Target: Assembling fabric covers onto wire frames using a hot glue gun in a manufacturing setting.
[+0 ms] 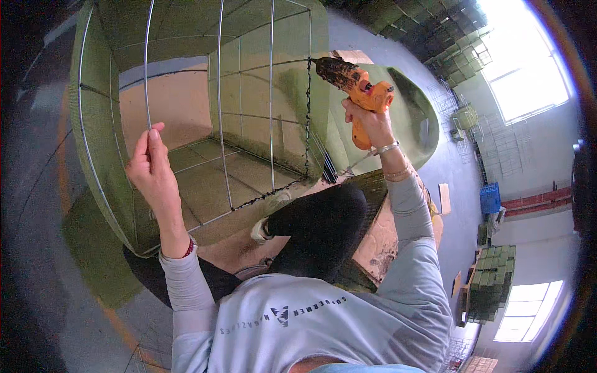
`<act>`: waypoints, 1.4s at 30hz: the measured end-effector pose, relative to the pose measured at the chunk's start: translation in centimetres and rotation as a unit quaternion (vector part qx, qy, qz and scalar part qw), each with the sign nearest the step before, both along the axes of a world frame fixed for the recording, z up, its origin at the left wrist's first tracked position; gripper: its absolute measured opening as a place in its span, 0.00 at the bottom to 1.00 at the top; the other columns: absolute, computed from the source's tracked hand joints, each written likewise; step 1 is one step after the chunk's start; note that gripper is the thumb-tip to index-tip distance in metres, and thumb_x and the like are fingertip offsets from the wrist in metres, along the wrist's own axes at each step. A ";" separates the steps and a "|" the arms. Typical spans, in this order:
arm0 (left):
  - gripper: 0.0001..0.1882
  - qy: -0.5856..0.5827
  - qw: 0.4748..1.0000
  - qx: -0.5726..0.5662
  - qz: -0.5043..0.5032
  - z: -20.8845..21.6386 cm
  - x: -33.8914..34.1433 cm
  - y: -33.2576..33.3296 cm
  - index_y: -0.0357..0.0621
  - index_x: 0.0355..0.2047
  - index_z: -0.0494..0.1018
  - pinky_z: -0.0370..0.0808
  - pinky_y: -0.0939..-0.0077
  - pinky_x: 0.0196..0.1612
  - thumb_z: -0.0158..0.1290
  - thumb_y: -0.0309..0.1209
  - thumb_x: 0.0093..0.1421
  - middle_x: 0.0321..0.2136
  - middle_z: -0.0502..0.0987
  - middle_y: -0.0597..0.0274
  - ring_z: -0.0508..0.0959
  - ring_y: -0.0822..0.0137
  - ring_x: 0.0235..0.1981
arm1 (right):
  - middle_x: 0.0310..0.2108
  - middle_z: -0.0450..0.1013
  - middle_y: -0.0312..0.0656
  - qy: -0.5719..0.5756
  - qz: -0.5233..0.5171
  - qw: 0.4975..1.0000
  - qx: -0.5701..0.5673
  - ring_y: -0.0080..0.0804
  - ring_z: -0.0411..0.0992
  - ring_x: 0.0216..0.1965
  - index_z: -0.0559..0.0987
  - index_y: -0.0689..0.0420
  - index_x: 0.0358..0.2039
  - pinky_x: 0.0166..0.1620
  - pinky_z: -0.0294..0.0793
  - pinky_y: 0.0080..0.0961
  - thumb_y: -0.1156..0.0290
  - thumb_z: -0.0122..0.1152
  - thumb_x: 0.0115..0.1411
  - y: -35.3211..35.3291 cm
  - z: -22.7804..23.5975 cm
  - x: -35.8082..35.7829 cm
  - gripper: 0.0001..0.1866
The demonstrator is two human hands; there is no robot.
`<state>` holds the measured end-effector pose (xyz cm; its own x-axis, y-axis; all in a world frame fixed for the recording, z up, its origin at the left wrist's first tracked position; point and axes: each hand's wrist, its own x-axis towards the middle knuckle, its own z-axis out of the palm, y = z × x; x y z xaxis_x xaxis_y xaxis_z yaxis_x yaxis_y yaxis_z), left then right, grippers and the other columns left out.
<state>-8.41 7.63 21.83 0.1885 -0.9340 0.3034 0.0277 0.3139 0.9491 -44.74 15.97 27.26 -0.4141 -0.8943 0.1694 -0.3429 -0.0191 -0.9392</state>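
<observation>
A big open box of olive-green mesh panels over a thin metal wire frame stands in front of me. My left hand is closed on one of its long wire rods, pinching it between thumb and fingers. My right hand grips an orange glue gun, its front caked in black. The gun's narrow tip touches or nearly touches the upper end of a black blobby bead that runs down one edge of the frame. More black blobs follow the near bottom edge.
A rounded olive-green piece lies behind my right hand. Cardboard is on the floor beside my bent leg. Farther right are stacked green blocks, a blue crate and wire racks by the wall.
</observation>
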 end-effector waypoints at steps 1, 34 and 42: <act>0.13 0.003 1.000 0.002 0.006 0.1 -0.1 0.1 0.35 0.36 0.76 0.47 0.86 0.19 0.47 0.33 0.64 0.16 0.59 0.77 0.54 0.85 0.17 | 0.22 0.70 0.34 0.005 -0.006 1.000 -0.002 0.22 0.68 0.20 0.73 0.61 0.30 0.23 0.69 0.20 0.77 0.64 0.50 0.0 0.0 0.0 0.09; 0.13 0.001 1.000 0.011 0.004 0.6 -0.3 0.4 0.35 0.35 0.76 0.47 0.84 0.20 0.46 0.34 0.64 0.16 0.57 0.77 0.53 0.83 0.18 | 0.16 0.68 0.32 0.071 -0.019 0.997 -0.007 0.20 0.66 0.15 0.72 0.58 0.25 0.19 0.66 0.20 0.74 0.64 0.50 -2.8 1.7 -1.0 0.08; 0.14 -0.009 1.000 0.005 0.015 0.5 -0.1 0.3 0.35 0.34 0.76 0.47 0.83 0.20 0.47 0.34 0.64 0.16 0.57 0.77 0.53 0.83 0.18 | 0.17 0.68 0.34 0.041 -0.012 0.999 -0.014 0.20 0.66 0.15 0.73 0.59 0.28 0.18 0.65 0.19 0.75 0.65 0.50 -3.1 2.5 -0.3 0.08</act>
